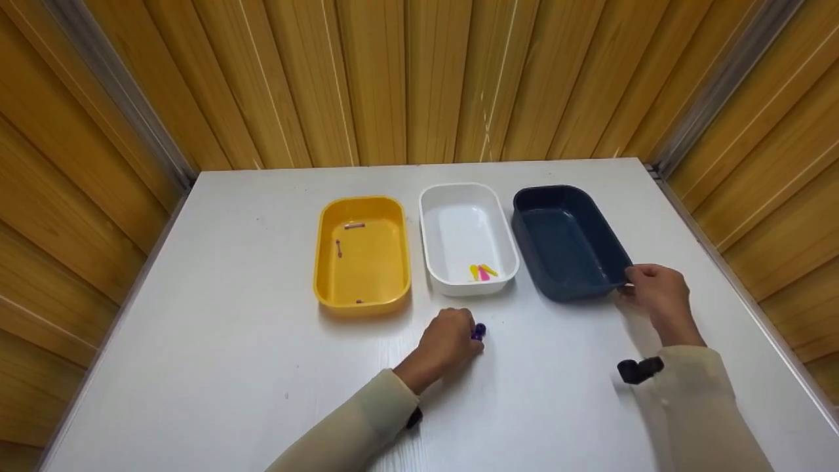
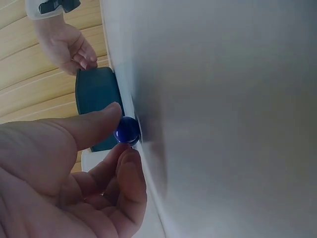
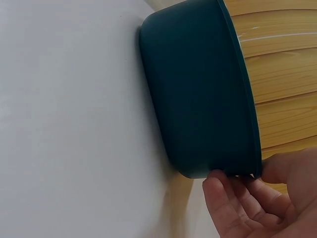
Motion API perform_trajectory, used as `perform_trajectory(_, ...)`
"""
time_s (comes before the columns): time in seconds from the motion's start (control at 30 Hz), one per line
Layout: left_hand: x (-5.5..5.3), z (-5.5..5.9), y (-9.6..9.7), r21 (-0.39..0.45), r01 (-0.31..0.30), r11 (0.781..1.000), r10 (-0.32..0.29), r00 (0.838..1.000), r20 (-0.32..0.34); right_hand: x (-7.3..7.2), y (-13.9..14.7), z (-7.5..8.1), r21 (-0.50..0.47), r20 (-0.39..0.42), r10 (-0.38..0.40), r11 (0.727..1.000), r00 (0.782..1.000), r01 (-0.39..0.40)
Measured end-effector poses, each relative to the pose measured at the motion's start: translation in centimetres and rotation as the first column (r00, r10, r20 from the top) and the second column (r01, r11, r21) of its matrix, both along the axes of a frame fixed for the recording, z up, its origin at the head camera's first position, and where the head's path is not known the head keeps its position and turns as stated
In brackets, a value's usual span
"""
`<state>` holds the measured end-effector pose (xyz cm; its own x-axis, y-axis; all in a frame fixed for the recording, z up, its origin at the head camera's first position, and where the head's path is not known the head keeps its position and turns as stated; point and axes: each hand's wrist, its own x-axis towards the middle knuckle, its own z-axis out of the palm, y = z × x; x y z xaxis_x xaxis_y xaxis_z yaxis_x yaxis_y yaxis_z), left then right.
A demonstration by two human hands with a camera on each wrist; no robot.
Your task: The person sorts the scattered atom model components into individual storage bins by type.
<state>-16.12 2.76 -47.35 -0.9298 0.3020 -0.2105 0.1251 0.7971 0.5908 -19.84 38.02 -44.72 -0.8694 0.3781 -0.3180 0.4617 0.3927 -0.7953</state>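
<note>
My left hand (image 1: 448, 337) is low over the white table in front of the white tray. Its thumb and fingertips pinch a small shiny blue-purple piece with rounded ends (image 2: 127, 130), close to the tabletop. In the head view that purple piece (image 1: 479, 331) shows just past the fingertips. At the right, my right hand (image 1: 659, 295) grips the near right corner of the dark blue tray (image 1: 569, 292). The right wrist view has the thumb at the rim and the fingers (image 3: 216, 191) under it against the tray's outer wall (image 3: 198, 89).
A white tray (image 1: 432, 262) stands in the middle, with small yellow and pink pieces (image 1: 484, 273) at its near end. Left of it is a yellow tray (image 1: 362, 282) holding a few thin purplish pieces (image 1: 354, 226). Wood-patterned panels (image 1: 432, 78) enclose the table (image 1: 229, 341) at back and sides.
</note>
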Motion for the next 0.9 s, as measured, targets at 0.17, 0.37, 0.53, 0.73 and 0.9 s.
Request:
perform_trajectory(0.17,-0.2,-0.1,-0.1,0.019,0.009,1.0,-0.009,1.0,-0.001,0.0,0.1,0.0,0.011,0.001,0.003,1.0,1.0,-0.003)
perform_trajectory(0.37,-0.1,-0.3,-0.1,0.025,0.036,0.999,-0.035,0.999,-0.04,0.1,-0.1,0.0,0.025,-0.01,0.008,1.0,1.0,-0.008)
perform_trajectory(0.53,-0.1,-0.2,0.0,0.037,0.031,0.999,-0.03,0.999,-0.025,0.2,0.0,-0.1,0.028,-0.008,0.013,1.0,1.0,-0.013)
perform_trajectory(0.73,-0.1,0.6,0.2,0.052,0.029,0.998,-0.026,0.998,-0.056,0.1,-0.1,-0.1,0.026,-0.02,0.008,1.0,1.0,-0.007)
perform_trajectory(0.9,-0.3,1.6,0.3,0.076,0.046,0.996,-0.038,0.994,-0.103,0.1,0.0,0.0,0.02,-0.017,0.005,1.0,1.0,-0.004)
